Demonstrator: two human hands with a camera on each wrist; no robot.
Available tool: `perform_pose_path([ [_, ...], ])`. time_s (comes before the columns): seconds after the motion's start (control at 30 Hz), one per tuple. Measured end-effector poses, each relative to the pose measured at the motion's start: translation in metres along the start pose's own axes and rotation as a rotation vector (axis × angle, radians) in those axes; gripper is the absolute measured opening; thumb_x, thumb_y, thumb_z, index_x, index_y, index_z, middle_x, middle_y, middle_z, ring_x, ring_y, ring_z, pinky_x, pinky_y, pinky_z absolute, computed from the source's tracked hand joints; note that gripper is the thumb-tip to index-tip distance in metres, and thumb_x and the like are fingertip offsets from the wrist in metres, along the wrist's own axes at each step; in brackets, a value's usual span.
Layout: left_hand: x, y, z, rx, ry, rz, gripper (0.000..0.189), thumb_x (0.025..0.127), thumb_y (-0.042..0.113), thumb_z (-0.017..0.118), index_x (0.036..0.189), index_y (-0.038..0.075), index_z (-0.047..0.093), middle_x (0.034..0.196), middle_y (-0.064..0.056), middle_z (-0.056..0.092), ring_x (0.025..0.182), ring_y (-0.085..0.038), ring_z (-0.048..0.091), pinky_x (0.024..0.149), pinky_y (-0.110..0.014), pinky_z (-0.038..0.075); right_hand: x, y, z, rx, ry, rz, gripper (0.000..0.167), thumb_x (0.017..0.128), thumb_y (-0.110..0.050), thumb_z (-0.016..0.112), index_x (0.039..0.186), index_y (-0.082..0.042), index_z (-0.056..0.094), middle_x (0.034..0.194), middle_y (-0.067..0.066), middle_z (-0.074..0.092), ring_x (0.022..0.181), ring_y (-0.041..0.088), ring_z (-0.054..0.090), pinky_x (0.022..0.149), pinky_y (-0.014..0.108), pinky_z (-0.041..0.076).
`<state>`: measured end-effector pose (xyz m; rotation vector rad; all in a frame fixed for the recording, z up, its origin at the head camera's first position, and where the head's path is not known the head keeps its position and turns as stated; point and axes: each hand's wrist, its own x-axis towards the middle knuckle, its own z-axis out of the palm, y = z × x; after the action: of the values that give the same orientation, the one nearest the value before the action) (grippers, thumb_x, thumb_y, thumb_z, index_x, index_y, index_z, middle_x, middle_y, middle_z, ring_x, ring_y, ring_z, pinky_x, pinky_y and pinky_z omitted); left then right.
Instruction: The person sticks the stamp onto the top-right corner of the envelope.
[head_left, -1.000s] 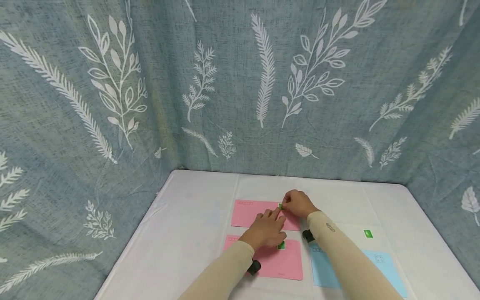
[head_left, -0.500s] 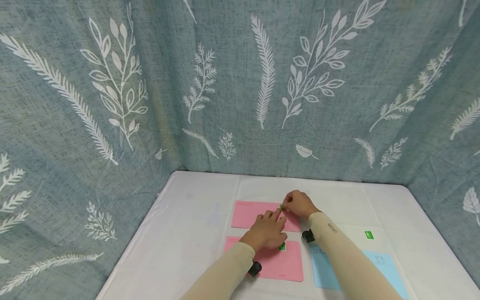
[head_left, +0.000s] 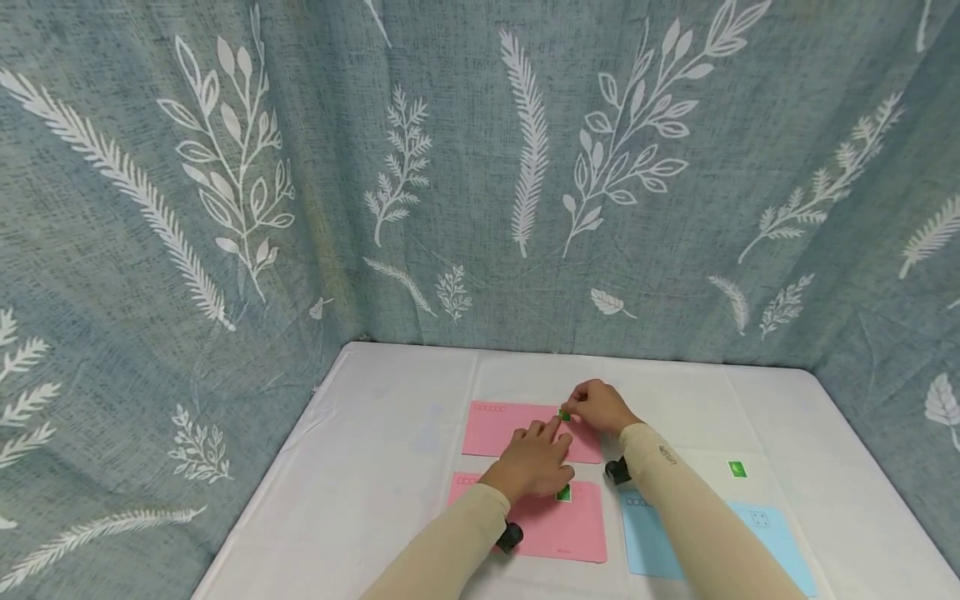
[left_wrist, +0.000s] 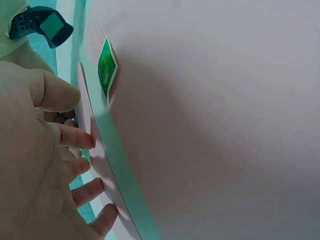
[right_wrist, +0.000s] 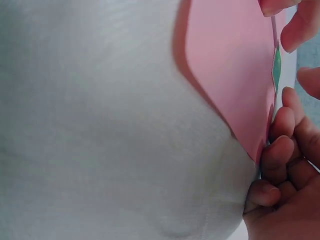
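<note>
In the head view my right hand [head_left: 598, 407] pinches with bent fingers at a green stamp [head_left: 565, 414] in the upper right corner of the far pink envelope [head_left: 498, 429]. Its other fingers [right_wrist: 277, 152] are curled, as the right wrist view shows. Spread over the lower part of that envelope, my left hand [head_left: 532, 458] rests its fingertips [left_wrist: 86, 190] on the paper, one close to the stamp's lower edge. Beneath the left wrist lies the near pink envelope [head_left: 558, 529], which bears another green stamp [left_wrist: 107, 67].
A blue envelope [head_left: 765, 542] lies at the right, partly under the right sleeve. It has a printed stamp box. Beyond it a loose green stamp [head_left: 737, 469] lies on the white tabletop [head_left: 360, 467]. A patterned curtain [head_left: 450, 167] hangs behind the table.
My right fingertips have shifted very slightly, and more of the stamp under them shows. The left hand stays in place on the far envelope.
</note>
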<state>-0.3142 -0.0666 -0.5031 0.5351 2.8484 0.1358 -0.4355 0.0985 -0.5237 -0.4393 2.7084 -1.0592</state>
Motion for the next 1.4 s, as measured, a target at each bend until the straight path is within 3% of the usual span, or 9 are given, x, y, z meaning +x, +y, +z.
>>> perform_pose_path([
  [0.37, 0.000, 0.000, 0.003, -0.084, -0.014, -0.039, 0.061, 0.112, 0.044, 0.046, 0.168, 0.019, 0.044, 0.177, -0.015, 0.024, 0.163, -0.030, 0.022, 0.128, -0.050, 0.025, -0.007, 0.001, -0.004, 0.043, -0.014, 0.018, 0.028, 0.107, -0.032, 0.066, 0.100, -0.007, 0.077, 0.096, 0.004, 0.071, 0.087, 0.021, 0.061, 0.081, 0.040, 0.049],
  [0.77, -0.001, -0.004, 0.010, -0.053, 0.031, -0.003, 0.062, 0.111, 0.044, 0.042, 0.167, 0.017, 0.044, 0.176, -0.015, 0.028, 0.162, -0.030, 0.025, 0.128, -0.047, 0.025, -0.018, 0.006, -0.011, 0.082, 0.018, 0.016, 0.027, 0.107, -0.029, 0.065, 0.099, -0.007, 0.077, 0.091, 0.003, 0.072, 0.084, 0.019, 0.063, 0.082, 0.040, 0.051],
  [1.13, -0.002, -0.002, 0.013, 0.014, 0.121, 0.023, 0.080, 0.111, 0.068, 0.035, 0.173, 0.017, 0.032, 0.175, -0.016, 0.029, 0.162, -0.032, 0.026, 0.128, -0.049, 0.026, -0.031, 0.019, -0.027, 0.091, 0.014, 0.010, 0.028, 0.109, -0.033, 0.065, 0.107, -0.007, 0.078, 0.099, 0.003, 0.074, 0.091, 0.020, 0.064, 0.085, 0.042, 0.051],
  [1.27, -0.021, 0.014, 0.018, 0.092, 0.173, 0.127, 0.082, 0.111, 0.068, 0.036, 0.172, 0.014, 0.033, 0.175, -0.017, 0.028, 0.162, -0.032, 0.026, 0.127, -0.047, 0.028, -0.039, 0.021, -0.034, 0.079, -0.002, -0.007, 0.032, 0.109, -0.037, 0.066, 0.111, -0.008, 0.078, 0.100, 0.002, 0.074, 0.091, 0.019, 0.064, 0.085, 0.041, 0.052],
  [1.4, -0.061, 0.034, 0.026, 0.194, 0.178, 0.199, 0.079, 0.111, 0.069, 0.036, 0.171, 0.017, 0.036, 0.174, -0.016, 0.031, 0.160, -0.031, 0.031, 0.126, -0.047, 0.031, -0.049, 0.017, -0.044, 0.061, -0.006, -0.039, 0.034, 0.108, -0.038, 0.067, 0.113, -0.006, 0.078, 0.105, 0.004, 0.074, 0.096, 0.020, 0.065, 0.089, 0.044, 0.053],
])
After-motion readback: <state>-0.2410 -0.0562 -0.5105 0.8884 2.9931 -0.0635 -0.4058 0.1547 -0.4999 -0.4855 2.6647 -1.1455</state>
